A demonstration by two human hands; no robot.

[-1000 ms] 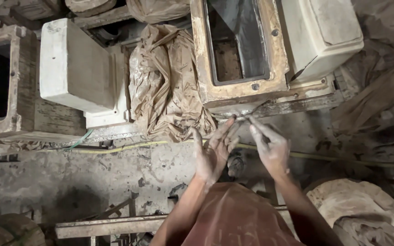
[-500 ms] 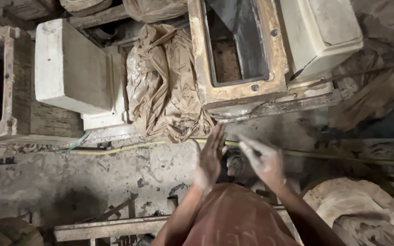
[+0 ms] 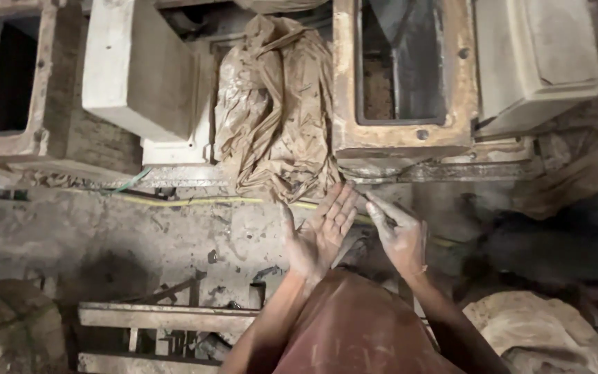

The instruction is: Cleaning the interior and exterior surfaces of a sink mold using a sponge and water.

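My left hand point(image 3: 320, 232) is held out flat, palm up, fingers spread, with grey clay smeared on it. Beside it my right hand point(image 3: 397, 235) hangs with its fingers loosely extended and apart, also coated in grey clay. Neither hand holds anything. Both hover just in front of a rusty open mould box point(image 3: 403, 76) with a dark hollow inside. A crumpled brown plastic sheet point(image 3: 275, 104) lies to the left of that box, above my left hand.
A white plaster mould block point(image 3: 136, 66) stands left of the sheet, another white mould point(image 3: 534, 59) at the far right. A second open mould box point(image 3: 15, 76) is at the far left. A yellow hose point(image 3: 188, 201) crosses the dirty floor. A wooden frame point(image 3: 167, 318) lies near me.
Both hands have drawn back from the mould box's lower edge toward me. The left hand has turned palm up, and the right hand's fingers have relaxed.
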